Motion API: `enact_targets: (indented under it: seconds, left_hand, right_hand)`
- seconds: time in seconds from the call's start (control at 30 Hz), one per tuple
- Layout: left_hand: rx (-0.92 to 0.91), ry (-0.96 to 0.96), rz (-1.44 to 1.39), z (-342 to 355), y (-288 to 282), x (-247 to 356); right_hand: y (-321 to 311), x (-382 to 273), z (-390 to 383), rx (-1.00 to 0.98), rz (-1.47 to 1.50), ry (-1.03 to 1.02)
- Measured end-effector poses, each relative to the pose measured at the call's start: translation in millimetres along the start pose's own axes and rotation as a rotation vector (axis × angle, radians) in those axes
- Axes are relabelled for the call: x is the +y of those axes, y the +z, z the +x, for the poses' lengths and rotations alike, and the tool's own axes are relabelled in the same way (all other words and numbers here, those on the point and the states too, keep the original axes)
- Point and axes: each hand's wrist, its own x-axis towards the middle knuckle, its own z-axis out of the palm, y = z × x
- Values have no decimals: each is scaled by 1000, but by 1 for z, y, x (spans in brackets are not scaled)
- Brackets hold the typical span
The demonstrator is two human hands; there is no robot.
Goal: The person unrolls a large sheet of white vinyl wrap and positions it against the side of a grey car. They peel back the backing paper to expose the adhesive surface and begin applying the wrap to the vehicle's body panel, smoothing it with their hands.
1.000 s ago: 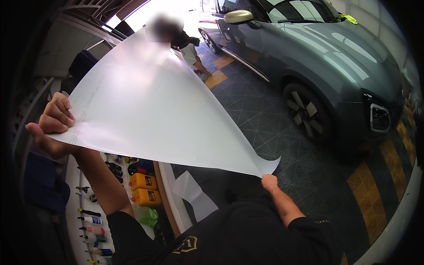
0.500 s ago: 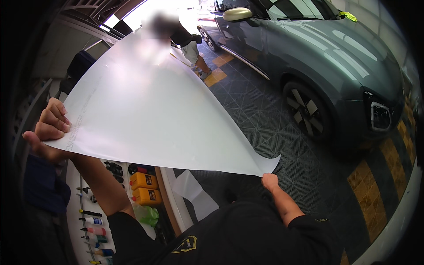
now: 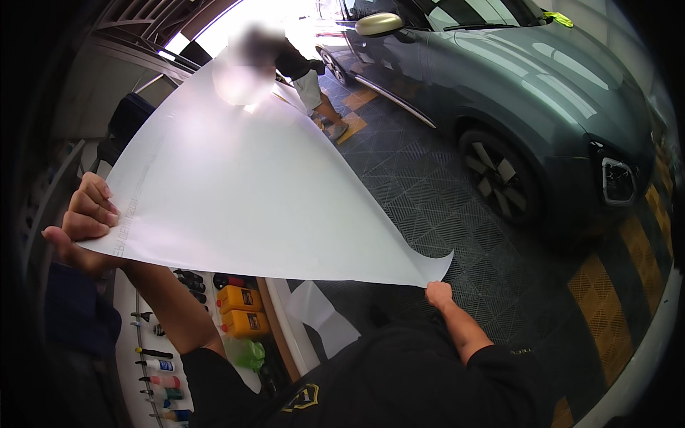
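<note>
Sheet [image 3: 250,192]: wide, whitish and smooth, held up above the floor [image 3: 399,178] between the person's two hands, reaching away toward the far side; faint print runs along its left edge.
Left hand [image 3: 91,214]: clamped on the near left corner, fingers curled over the edge, thumb pointing out to the left.
Right hand [image 3: 438,292]: fist closed on the near right corner, where a flap curls upward just beyond it.
Spacing: the hands are well apart, with the near edge drawn almost straight between them.
Co-worker [image 3: 303,68]: stands beyond the far part; whether that person grips it cannot be told.
Car [image 3: 528,93]: grey-green, parked on the right, apart from the sheet.
Lower left: yellow jugs [image 3: 241,312], a green bag [image 3: 247,353] and a row of bottles [image 3: 163,381].
Loose piece [image 3: 322,317]: pale, creased, near the jugs.
</note>
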Motion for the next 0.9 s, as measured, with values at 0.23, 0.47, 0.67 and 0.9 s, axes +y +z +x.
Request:
enact_targets:
  seconds: [0.23,0.47,0.67,0.9]
  left_hand:
    - [-22,20,22,0,-5,-3]
    - [-19,15,11,-1,-6,-3]
    - [-17,16,10,-1,-10,-6]
    - [-19,19,8,-1,-12,-6]
  right_hand:
    - [1,-4,2,23,8,-3]
    - [1,-8,1,28,5,-10]
    - [0,-11,1,42,10,-8]
    - [5,-9,4,37,-2,-5]
